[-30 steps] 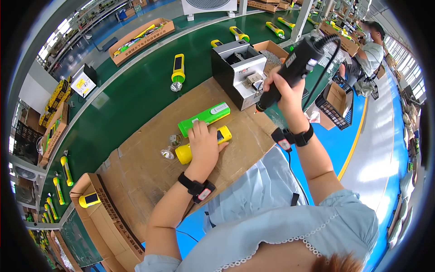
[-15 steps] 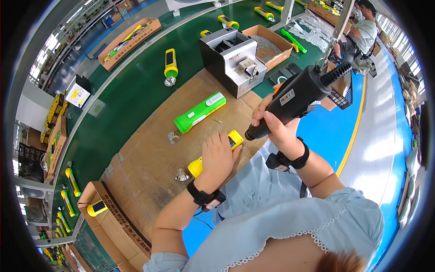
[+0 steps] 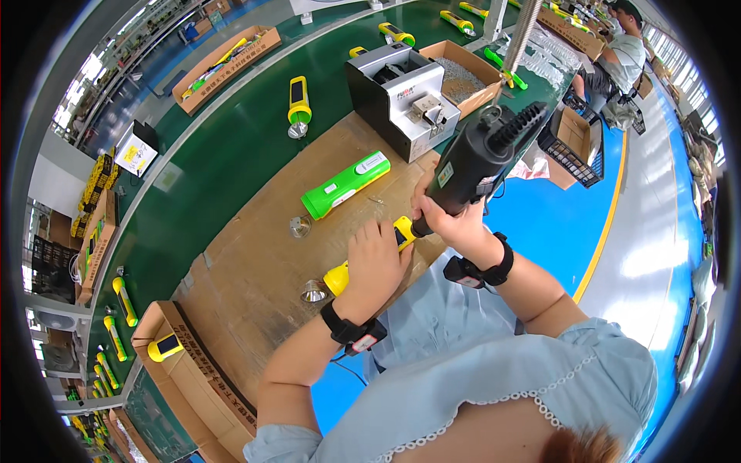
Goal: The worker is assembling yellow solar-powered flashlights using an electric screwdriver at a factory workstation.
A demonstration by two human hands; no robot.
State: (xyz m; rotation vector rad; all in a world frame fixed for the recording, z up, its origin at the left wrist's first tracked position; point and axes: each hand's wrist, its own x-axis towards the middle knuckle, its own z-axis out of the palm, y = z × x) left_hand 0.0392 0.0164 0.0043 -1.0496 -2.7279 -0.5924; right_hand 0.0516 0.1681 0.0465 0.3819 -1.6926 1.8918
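Note:
My right hand is wrapped round a black electric screwdriver, held tilted with its tip down at the end of a yellow flashlight. Over the middle of that flashlight lies my left hand, closed round it and pressing it to the cardboard sheet; the hand hides much of its body. A loose shiny reflector sits by the flashlight's wide end. Beyond my left hand rests a green and white flashlight, with another clear reflector piece beside its head.
A grey and black screw feeder stands at the far side, next to a carton of small screws. An open carton holds a yellow flashlight at the near left. More flashlights lie along the green bench. A person sits at the far right.
My right hand has brought the screwdriver left and down, so its tip now meets the yellow flashlight's end. My left hand stays on the flashlight. The view has shifted slightly.

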